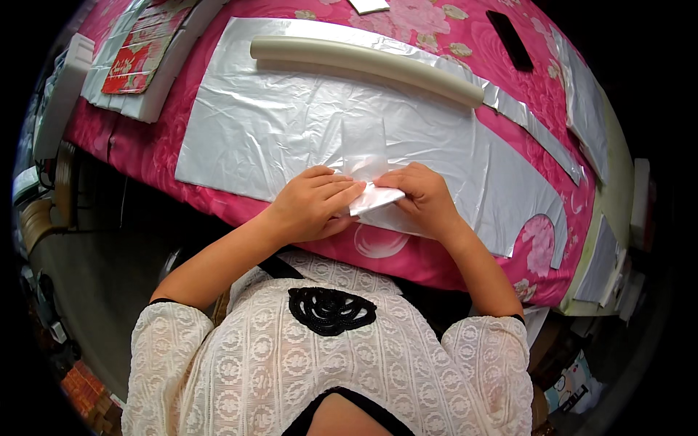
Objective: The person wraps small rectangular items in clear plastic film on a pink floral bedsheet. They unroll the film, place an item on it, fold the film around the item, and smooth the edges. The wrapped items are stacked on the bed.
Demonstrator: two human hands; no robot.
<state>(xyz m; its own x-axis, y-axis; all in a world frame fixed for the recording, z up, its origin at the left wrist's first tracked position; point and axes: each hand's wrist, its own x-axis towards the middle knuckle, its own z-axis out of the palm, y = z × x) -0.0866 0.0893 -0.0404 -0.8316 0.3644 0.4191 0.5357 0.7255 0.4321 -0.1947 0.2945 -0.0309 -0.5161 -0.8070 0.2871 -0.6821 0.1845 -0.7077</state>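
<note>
Over the near edge of the table, my left hand [316, 203] and my right hand [419, 195] come together with bent fingers. Between them they grip a folded piece of shiny white film [376, 198], one hand at each side. From the fold a clear, see-through strip [365, 138] reaches away from me. It lies over a large silvery plastic sheet [254, 123] spread across the table. Across the far part of that sheet rests a long pale tube [371, 65]. My fingers partly cover the folded piece.
A pink flowered cloth [443, 265] covers the table. Beyond the tube lies a flat black device [509, 40]. White foam slabs [156, 91] with a red printed packet [134, 69] are at the far left. A silvery strip [538, 134] curves along the right, near another silvery sheet [585, 109].
</note>
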